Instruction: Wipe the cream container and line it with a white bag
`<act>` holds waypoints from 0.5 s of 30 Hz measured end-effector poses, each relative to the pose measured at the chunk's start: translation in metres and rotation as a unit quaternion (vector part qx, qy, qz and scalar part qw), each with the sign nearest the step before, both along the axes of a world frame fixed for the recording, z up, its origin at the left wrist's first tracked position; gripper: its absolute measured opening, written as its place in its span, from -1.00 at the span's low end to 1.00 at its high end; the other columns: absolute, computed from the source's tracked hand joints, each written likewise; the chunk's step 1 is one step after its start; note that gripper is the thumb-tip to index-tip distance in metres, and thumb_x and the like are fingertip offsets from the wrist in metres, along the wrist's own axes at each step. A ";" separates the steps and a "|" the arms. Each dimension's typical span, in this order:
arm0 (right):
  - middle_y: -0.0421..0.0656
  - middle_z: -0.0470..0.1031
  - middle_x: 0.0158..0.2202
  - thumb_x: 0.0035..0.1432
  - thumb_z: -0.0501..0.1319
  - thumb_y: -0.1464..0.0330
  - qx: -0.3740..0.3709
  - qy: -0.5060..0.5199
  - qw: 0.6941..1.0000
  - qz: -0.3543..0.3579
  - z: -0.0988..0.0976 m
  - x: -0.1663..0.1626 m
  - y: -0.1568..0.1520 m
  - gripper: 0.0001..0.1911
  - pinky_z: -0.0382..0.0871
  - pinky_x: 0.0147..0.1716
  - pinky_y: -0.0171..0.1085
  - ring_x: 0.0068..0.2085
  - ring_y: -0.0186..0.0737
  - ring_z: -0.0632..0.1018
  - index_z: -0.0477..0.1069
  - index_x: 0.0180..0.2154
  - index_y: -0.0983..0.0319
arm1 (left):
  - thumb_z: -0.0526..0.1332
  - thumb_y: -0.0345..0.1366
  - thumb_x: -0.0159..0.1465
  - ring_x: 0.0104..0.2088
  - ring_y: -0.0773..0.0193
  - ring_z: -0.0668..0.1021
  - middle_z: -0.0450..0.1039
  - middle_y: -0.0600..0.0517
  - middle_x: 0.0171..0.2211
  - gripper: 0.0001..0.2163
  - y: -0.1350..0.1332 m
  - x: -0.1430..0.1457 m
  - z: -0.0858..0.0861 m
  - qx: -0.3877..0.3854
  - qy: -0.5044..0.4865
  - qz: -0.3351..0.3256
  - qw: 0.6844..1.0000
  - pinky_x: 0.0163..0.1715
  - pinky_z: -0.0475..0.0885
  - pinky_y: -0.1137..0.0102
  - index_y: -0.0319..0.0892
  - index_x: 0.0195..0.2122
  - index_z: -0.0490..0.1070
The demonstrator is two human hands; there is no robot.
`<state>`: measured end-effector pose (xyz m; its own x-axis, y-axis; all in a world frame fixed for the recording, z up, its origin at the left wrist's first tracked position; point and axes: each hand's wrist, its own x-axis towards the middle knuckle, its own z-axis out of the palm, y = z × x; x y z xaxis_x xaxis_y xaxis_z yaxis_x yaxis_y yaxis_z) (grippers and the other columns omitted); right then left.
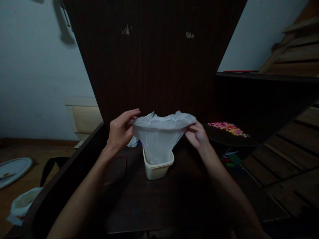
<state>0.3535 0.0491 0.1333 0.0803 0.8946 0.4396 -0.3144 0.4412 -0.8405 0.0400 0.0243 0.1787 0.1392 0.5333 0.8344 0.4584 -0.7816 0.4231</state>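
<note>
A thin white plastic bag (pixel 160 139) is stretched wide between my two hands, its lower part inside a small cream plastic bin (pixel 157 172). My left hand (pixel 121 130) grips the left side of the bag's rim, thumb and fingers bent around the film. At the opposite side, my right hand (pixel 197 133) pinches the rim, its fingertips partly hidden by the plastic. The bin stands upright on a dark wooden surface (pixel 149 205). The bag's mouth is held above the bin's edge, apart from it.
Behind the bin rises a tall dark wooden panel (pixel 154 73). Crumpled white plastic (pixel 133 142) lies behind my left hand, near a red-edged dark object (pixel 122 166). Colourful flower decorations (pixel 228 128) are on the right shelf. A white bag (pixel 25 202) is on the lower left.
</note>
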 end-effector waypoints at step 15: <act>-0.17 0.53 -0.32 -0.07 0.15 0.44 -0.061 -0.321 0.941 -0.085 -0.041 0.018 -0.024 -0.81 0.42 -0.26 -0.22 -0.28 -0.20 0.53 0.46 -0.34 0.20 | 0.11 -0.36 0.29 -0.24 0.18 0.57 0.57 0.05 -0.26 -0.63 -0.079 -0.029 -0.021 -0.317 0.359 -0.134 0.868 -0.15 0.40 0.36 -0.08 0.12 0.38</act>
<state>0.3718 0.0251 0.0920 -0.0209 0.9400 0.3405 0.3425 0.3267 -0.8809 0.0111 -0.0550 0.1575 0.6914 0.7217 0.0323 0.6199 -0.6157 0.4865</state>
